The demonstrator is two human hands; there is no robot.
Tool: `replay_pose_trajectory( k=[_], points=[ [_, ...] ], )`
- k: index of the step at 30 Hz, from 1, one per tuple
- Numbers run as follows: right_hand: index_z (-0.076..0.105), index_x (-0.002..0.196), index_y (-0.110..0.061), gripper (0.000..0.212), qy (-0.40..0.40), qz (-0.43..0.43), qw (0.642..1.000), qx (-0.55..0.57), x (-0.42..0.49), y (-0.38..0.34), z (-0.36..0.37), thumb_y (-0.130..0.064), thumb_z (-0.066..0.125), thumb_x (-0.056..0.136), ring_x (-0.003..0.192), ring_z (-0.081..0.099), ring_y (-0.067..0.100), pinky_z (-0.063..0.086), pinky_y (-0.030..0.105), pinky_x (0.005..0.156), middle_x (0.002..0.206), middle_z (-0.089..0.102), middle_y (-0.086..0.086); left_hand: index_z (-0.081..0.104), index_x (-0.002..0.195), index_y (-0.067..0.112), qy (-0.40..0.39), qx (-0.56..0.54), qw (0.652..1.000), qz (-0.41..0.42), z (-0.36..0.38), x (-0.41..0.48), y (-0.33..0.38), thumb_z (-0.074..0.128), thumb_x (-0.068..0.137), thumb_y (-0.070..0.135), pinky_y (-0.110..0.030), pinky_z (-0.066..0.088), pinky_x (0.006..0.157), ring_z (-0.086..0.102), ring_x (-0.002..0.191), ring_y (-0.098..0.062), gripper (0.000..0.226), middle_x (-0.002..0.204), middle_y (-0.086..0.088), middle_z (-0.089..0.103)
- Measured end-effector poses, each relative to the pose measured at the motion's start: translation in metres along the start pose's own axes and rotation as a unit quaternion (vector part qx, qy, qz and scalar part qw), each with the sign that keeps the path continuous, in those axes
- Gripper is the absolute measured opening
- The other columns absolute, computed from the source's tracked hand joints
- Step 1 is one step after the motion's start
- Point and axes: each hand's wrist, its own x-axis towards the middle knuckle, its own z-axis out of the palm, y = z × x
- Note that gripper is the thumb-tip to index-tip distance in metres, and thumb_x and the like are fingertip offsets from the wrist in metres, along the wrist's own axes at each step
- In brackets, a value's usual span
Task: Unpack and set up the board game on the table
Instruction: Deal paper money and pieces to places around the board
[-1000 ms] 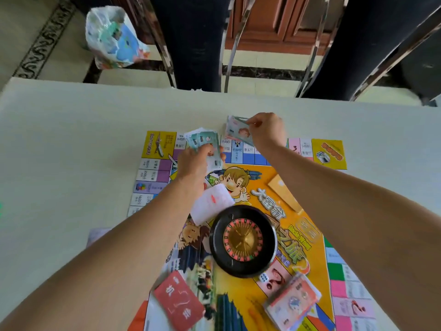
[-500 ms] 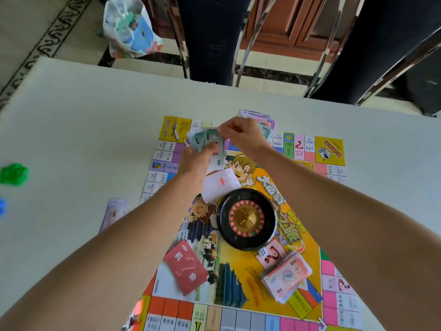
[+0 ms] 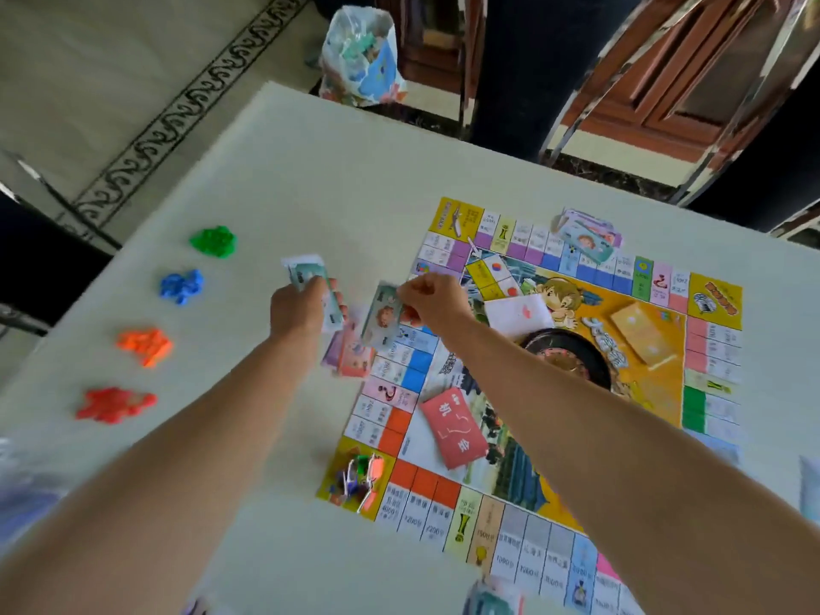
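Head camera has me over the 9 o'clock side of the board (image 3: 426, 481). My left hand (image 3: 301, 315) is clenched round a wad of banknotes (image 3: 306, 275). My right hand (image 3: 432, 301) pinches a single note (image 3: 384, 324) just above a small pile of notes (image 3: 350, 361) that lies across the board's 9 o'clock edge.

A second ago that right hand was out at the 12 o'clock edge with a note, over the spot where the far pile (image 3: 585, 233) lies. Half a second ago it was back at the wad. Now both hands have swung across to this side. I read that as dealing money in shares: the far share is served for this round and this one is next. The thick wad says much dealing remains.

Behind my right forearm the roulette wheel (image 3: 572, 357) sits mid-board, a white card (image 3: 519, 310) at its 11 o'clock and a red card (image 3: 452, 430) at its 8 o'clock. Further out at 9 o'clock, on the table (image 3: 310, 193), lie green (image 3: 213, 241), blue (image 3: 182, 286), orange (image 3: 144, 346) and red (image 3: 113, 403) heaps of pieces.
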Motion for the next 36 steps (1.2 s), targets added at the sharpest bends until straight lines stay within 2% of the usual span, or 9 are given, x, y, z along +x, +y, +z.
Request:
replay_pose_trajectory(
  k=[2, 5, 9, 14, 20, 24, 29, 33, 36],
  points=[
    [0.063, 0.072, -0.018, 0.017, -0.012, 0.01, 0.999, -0.032, -0.003, 0.005, 0.024, -0.008, 0.063, 0.086, 0.062, 0.065, 0.019, 0.057, 0.028, 0.057, 0.071, 0.068, 0.009, 0.064, 0.076, 0.012, -0.026, 0.017, 1.0, -0.006, -0.021, -0.001, -0.007, 0.045, 0.088, 0.001, -0.03, 0.057, 0.059, 0.065, 0.06, -0.022, 0.025, 0.074, -0.008, 0.066],
    [0.066, 0.074, -0.018, 0.011, 0.016, -0.007, 0.995, -0.103, -0.005, 0.012, 0.052, -0.009, 0.064, 0.081, 0.08, 0.069, 0.025, 0.058, 0.04, 0.075, 0.081, 0.072, 0.01, 0.064, 0.083, 0.008, -0.085, 0.009, 0.996, -0.013, -0.042, -0.01, -0.019, 0.041, 0.089, -0.002, -0.032, 0.058, 0.062, 0.067, 0.058, -0.018, 0.026, 0.072, -0.009, 0.069],
    [0.067, 0.105, -0.011, 0.022, 0.066, -0.028, 0.98, -0.184, -0.008, 0.016, 0.069, -0.008, 0.062, 0.084, 0.093, 0.059, 0.019, 0.05, 0.028, 0.074, 0.1, 0.066, 0.004, 0.064, 0.088, 0.014, -0.13, 0.023, 0.991, -0.007, -0.06, -0.016, -0.031, 0.042, 0.092, 0.001, -0.035, 0.056, 0.072, 0.07, 0.067, -0.021, 0.026, 0.078, -0.008, 0.07],
    [0.06, 0.12, -0.015, 0.034, 0.095, -0.108, 0.971, -0.192, -0.023, 0.014, 0.07, -0.018, 0.066, 0.087, 0.087, 0.05, 0.012, 0.039, 0.015, 0.068, 0.113, 0.052, 0.005, 0.062, 0.104, 0.014, -0.186, 0.085, 0.979, -0.007, -0.069, -0.026, -0.037, 0.042, 0.097, 0.009, -0.04, 0.056, 0.075, 0.066, 0.077, -0.023, 0.022, 0.085, -0.007, 0.068],
    [0.067, 0.099, -0.021, 0.025, -0.084, -0.129, 0.988, -0.014, -0.068, -0.003, 0.063, -0.042, 0.063, 0.086, 0.082, 0.068, 0.018, 0.056, 0.031, 0.071, 0.095, 0.067, 0.0, 0.062, 0.092, 0.011, -0.264, 0.203, 0.943, 0.021, -0.062, -0.056, -0.032, 0.048, 0.098, 0.018, -0.029, 0.049, 0.06, 0.059, 0.065, -0.018, 0.017, 0.077, -0.006, 0.065],
    [0.052, 0.066, -0.019, 0.03, -0.063, -0.143, 0.98, -0.121, -0.095, -0.004, 0.048, -0.036, 0.068, 0.086, 0.051, 0.044, 0.009, 0.035, 0.02, 0.048, 0.059, 0.05, -0.004, 0.065, 0.1, 0.004, -0.25, 0.224, 0.942, 0.024, -0.053, -0.079, -0.029, 0.056, 0.095, 0.022, -0.02, 0.05, 0.051, 0.061, 0.065, -0.014, 0.02, 0.088, -0.012, 0.069],
    [0.048, 0.067, -0.019, 0.03, 0.019, -0.137, 0.99, -0.017, -0.126, 0.012, 0.021, -0.031, 0.063, 0.09, 0.045, 0.037, 0.003, 0.031, 0.014, 0.045, 0.057, 0.046, -0.008, 0.065, 0.102, 0.009, -0.187, 0.152, 0.969, 0.057, -0.038, -0.112, -0.044, 0.07, 0.086, 0.03, -0.032, 0.059, 0.071, 0.067, 0.076, -0.018, 0.026, 0.093, -0.008, 0.07],
    [0.046, 0.072, -0.014, 0.033, 0.073, -0.114, 0.99, 0.034, -0.158, 0.034, 0.007, -0.036, 0.061, 0.091, 0.055, 0.038, 0.011, 0.031, 0.023, 0.051, 0.063, 0.045, -0.002, 0.061, 0.109, 0.017, -0.084, 0.102, 0.985, 0.107, -0.014, -0.156, -0.063, 0.073, 0.083, 0.031, -0.04, 0.058, 0.08, 0.067, 0.086, -0.017, 0.032, 0.101, 0.0, 0.069],
    [0.05, 0.078, -0.014, 0.025, 0.058, -0.085, 0.988, 0.113, -0.186, 0.056, -0.011, -0.033, 0.06, 0.092, 0.058, 0.047, 0.01, 0.039, 0.02, 0.053, 0.068, 0.053, -0.001, 0.047, 0.121, 0.013, -0.068, 0.076, 0.988, 0.118, 0.007, -0.195, -0.082, 0.063, 0.091, 0.019, -0.013, 0.051, 0.062, 0.06, 0.094, -0.015, 0.035, 0.116, -0.001, 0.06]
  ],
)
